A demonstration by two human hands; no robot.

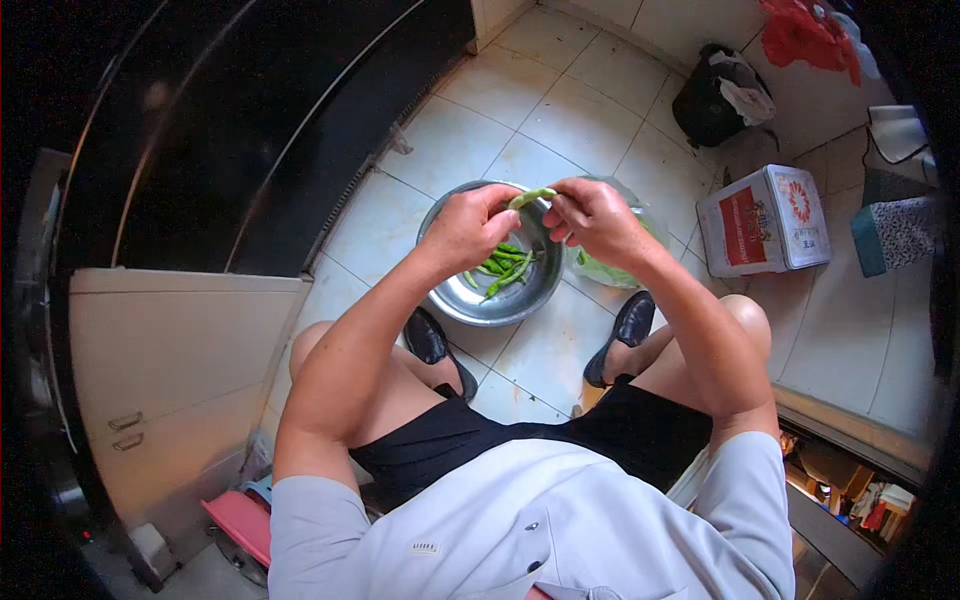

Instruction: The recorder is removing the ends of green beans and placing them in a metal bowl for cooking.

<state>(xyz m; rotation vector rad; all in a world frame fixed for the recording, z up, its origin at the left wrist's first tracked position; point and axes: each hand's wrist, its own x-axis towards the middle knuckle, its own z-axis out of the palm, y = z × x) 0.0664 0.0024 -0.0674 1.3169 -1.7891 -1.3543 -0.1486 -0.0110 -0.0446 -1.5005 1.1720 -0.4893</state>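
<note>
A pale green bean pod (531, 198) is stretched between my two hands. My left hand (471, 225) pinches one end with thumb and forefinger. The other end is in the fingers of my right hand (592, 217). Both hands are above a round metal basin (517, 319) on the floor. Several green pods (510, 271) lie in a loose heap at the bottom of the basin; my left hand and wrist cover part of it. Beside the basin, under my right forearm, sits a light green plastic bag (609, 271) with green pods partly visible inside.
White floor tiles (480, 135) surround the basin. My black shoes (424, 335) flank its near side. On the right stands a printed tin box (761, 221), with a black bin (720, 105) beyond. Dark glossy cabinet fronts (285, 112) line the left. A pink plastic item (240, 525) is low at left.
</note>
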